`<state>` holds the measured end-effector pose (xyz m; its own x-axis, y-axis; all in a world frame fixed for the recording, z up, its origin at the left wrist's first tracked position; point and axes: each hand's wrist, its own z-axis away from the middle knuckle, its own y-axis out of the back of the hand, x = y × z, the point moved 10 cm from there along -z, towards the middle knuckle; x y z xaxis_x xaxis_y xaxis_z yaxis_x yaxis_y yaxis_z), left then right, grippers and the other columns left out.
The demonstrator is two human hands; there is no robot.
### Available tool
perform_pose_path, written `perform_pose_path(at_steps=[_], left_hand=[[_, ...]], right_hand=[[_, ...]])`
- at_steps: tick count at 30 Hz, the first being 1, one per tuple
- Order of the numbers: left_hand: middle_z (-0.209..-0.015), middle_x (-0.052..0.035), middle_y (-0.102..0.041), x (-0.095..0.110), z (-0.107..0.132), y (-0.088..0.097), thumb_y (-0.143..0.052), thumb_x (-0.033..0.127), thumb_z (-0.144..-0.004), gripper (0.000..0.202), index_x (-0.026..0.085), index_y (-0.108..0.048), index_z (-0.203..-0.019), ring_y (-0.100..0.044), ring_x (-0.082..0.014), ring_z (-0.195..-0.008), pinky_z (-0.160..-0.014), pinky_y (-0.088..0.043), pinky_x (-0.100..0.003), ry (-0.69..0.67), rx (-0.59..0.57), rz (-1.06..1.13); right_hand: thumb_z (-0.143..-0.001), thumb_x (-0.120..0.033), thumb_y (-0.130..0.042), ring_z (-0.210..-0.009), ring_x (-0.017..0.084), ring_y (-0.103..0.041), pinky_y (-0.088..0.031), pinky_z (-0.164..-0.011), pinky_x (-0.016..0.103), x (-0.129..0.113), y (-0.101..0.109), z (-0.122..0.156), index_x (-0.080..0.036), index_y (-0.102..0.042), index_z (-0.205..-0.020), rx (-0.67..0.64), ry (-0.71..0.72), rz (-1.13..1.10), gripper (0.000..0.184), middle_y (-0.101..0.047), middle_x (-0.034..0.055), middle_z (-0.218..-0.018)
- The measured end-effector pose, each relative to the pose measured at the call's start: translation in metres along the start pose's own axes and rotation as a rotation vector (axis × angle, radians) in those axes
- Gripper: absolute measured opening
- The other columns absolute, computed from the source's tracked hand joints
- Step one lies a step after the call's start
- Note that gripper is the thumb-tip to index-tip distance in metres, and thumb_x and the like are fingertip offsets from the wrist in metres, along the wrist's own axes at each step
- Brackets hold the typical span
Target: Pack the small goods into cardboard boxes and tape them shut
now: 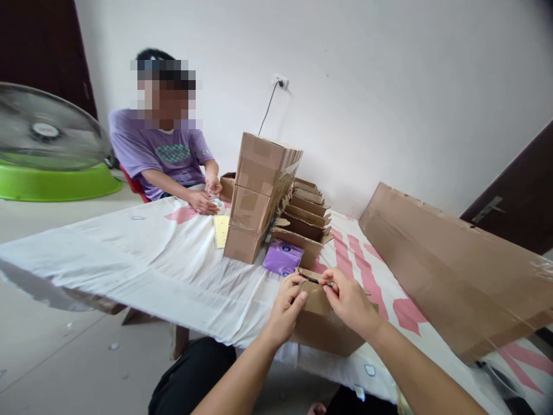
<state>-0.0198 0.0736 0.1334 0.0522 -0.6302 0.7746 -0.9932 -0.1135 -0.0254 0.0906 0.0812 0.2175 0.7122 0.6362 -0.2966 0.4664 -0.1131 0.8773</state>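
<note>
Both my hands are on a small brown cardboard box [322, 328] at the near edge of the table. My left hand [287, 308] is closed on the box's left top flap. My right hand [349, 300] pinches the top flap from the right. Just behind the box lies a purple packet [283, 256]. Beyond it stands a row of several open cardboard boxes [306, 222] and a stack of closed boxes [259, 196].
A white cloth with pink marks [142, 253] covers the table. A large flat carton [453, 265] lies on the right. Another person in a purple shirt [166, 155] sits at the far end, hands on the table. A fan [47, 127] stands on the left.
</note>
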Motion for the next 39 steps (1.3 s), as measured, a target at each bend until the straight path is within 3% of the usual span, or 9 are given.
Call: perform_pose_path(at_steps=[4,13,20,25,30,39], left_hand=[[-0.111,-0.0094,-0.057,-0.001,-0.002,-0.001,-0.043,0.040,-0.092,0.032,0.019,-0.067,-0.089,-0.043,-0.0248,-0.118,-0.105,-0.030,-0.042,0.008,-0.012,-0.030],[-0.117,-0.0096,-0.056,-0.004,-0.001,-0.002,-0.042,0.043,-0.092,0.035,0.020,-0.069,-0.091,-0.040,-0.0265,-0.122,-0.107,-0.027,-0.046,0.000,-0.041,-0.069],[-0.114,-0.0095,-0.058,-0.006,-0.002,-0.001,-0.043,0.045,-0.091,0.036,0.020,-0.069,-0.086,-0.043,-0.0261,-0.120,-0.106,-0.029,-0.046,-0.005,-0.023,-0.043],[-0.114,-0.0096,-0.058,-0.005,-0.001,-0.002,-0.045,0.044,-0.090,0.036,0.019,-0.068,-0.080,-0.043,-0.0263,-0.120,-0.105,-0.031,-0.045,-0.001,-0.014,-0.045],[-0.115,-0.0095,-0.058,-0.008,-0.001,-0.003,-0.045,0.044,-0.090,0.035,0.020,-0.070,-0.084,-0.043,-0.0260,-0.120,-0.105,-0.031,-0.044,0.017,-0.030,-0.043],[-0.114,-0.0099,-0.058,-0.008,-0.002,-0.002,-0.045,0.045,-0.090,0.035,0.019,-0.069,-0.084,-0.042,-0.0275,-0.121,-0.107,-0.029,-0.047,0.016,-0.027,-0.023]], right_hand=[[-0.081,-0.015,-0.054,-0.068,0.014,-0.062,-0.043,-0.062,0.025,0.004,-0.005,0.005,-0.023,-0.053,-0.096,-0.051,0.009,0.124,0.017,-0.067,-0.0005,-0.084],[-0.088,-0.017,-0.052,-0.070,0.015,-0.064,-0.041,-0.061,0.025,-0.013,-0.025,-0.002,-0.020,-0.054,-0.083,-0.108,0.288,0.406,0.007,-0.067,0.0008,-0.078],[-0.088,-0.009,-0.042,-0.067,0.016,-0.059,-0.039,-0.057,0.026,-0.028,-0.028,0.005,-0.017,-0.054,-0.079,-0.029,0.468,0.515,0.017,-0.063,0.0038,-0.072],[-0.089,-0.010,-0.040,-0.064,0.015,-0.058,-0.037,-0.056,0.025,-0.021,-0.022,0.009,-0.017,-0.054,-0.077,0.036,0.448,0.508,0.020,-0.062,0.0029,-0.070],[-0.093,-0.020,-0.044,-0.066,0.013,-0.059,-0.038,-0.058,0.024,-0.015,-0.022,0.008,-0.018,-0.053,-0.078,-0.017,0.421,0.446,0.018,-0.063,0.0008,-0.072],[-0.092,-0.015,-0.041,-0.065,0.015,-0.057,-0.041,-0.059,0.026,-0.024,-0.024,0.011,-0.018,-0.055,-0.075,0.060,0.464,0.459,0.022,-0.061,0.0027,-0.069]])
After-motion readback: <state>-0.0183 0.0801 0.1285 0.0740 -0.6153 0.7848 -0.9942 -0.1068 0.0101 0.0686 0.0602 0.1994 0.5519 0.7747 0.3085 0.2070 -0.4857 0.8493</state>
